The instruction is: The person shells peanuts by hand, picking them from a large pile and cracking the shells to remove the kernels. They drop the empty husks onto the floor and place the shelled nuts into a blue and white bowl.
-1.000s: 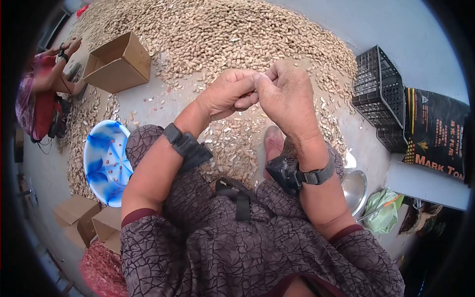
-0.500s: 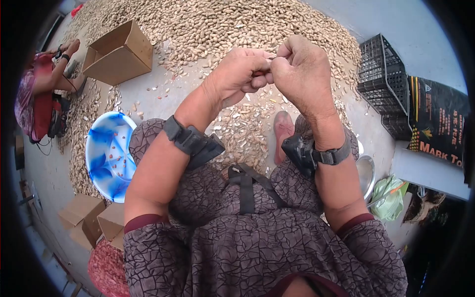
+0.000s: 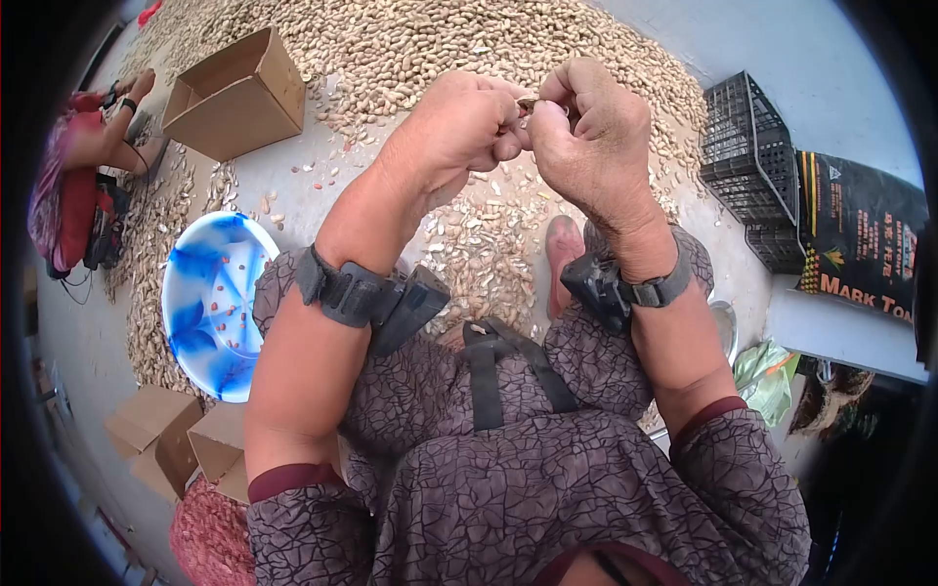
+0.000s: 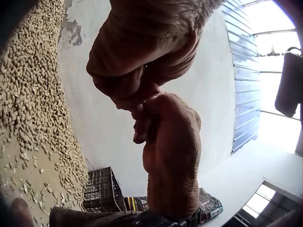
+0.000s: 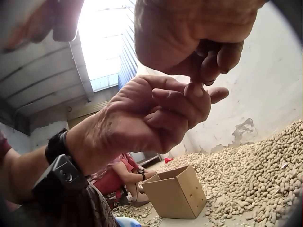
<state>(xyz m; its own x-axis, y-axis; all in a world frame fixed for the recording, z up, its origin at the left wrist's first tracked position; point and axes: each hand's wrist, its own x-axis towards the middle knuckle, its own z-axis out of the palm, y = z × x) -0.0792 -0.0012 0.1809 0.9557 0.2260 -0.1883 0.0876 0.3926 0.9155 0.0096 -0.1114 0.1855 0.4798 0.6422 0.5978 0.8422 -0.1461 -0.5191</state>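
Observation:
Both hands meet in front of the body, over the floor strewn with shells. Between their fingertips in the head view is a small brownish peanut shell [image 3: 528, 103]. The left hand [image 3: 467, 127] pinches it from the left with curled fingers. From the other side the right hand [image 3: 594, 137] pinches at it with thumb and forefinger. In the left wrist view the right hand [image 4: 173, 142] touches the left hand [image 4: 142, 52]. The right wrist view shows the left hand [image 5: 156, 111] below the right hand [image 5: 194, 38], with fingertips together; the shell is mostly hidden there.
A large peanut heap [image 3: 430, 39] spreads beyond the hands. At left are a cardboard box [image 3: 234, 107], a blue-white basin [image 3: 186, 337] with a few kernels, and another person [image 3: 83, 176]. Right: black crates [image 3: 747, 146] and a printed sack [image 3: 860, 234].
Both hands have risen a little in the head view and moved right from their first position. The shell between the fingertips now shows more clearly.

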